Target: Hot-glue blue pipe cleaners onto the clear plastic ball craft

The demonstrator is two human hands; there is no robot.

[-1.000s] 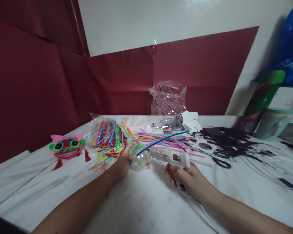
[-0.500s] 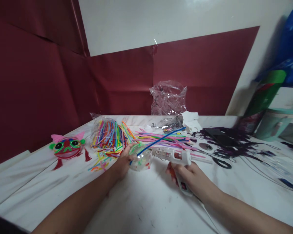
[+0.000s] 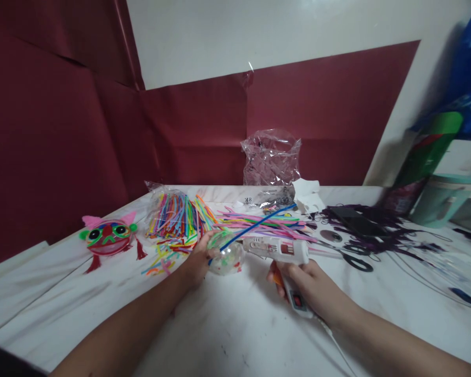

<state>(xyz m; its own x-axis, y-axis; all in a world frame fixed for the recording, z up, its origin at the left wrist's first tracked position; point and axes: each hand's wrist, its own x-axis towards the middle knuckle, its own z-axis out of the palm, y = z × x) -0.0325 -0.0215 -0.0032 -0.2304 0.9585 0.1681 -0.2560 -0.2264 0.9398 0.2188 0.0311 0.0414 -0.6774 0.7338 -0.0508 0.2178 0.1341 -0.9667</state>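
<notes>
My left hand is closed on the left side of a clear plastic ball with green and red bits on it. A long blue pipe cleaner lies across the ball and slants up to the right; its lower end is by my left fingers. My right hand is wrapped round the grip of a white hot glue gun, with fingers by its orange trigger. The gun's nozzle points left, close to the ball and the blue pipe cleaner; whether it touches cannot be made out.
A pink and red lion-like face with tassels lies at left. Behind my hands are a bag of colourful pipe cleaners and loose pink ones. Scissors, a dark phone, purple strands and a pale green cup are at right.
The glue gun and my right hand have shifted very slightly. The ball and my left hand look almost unmoved.
</notes>
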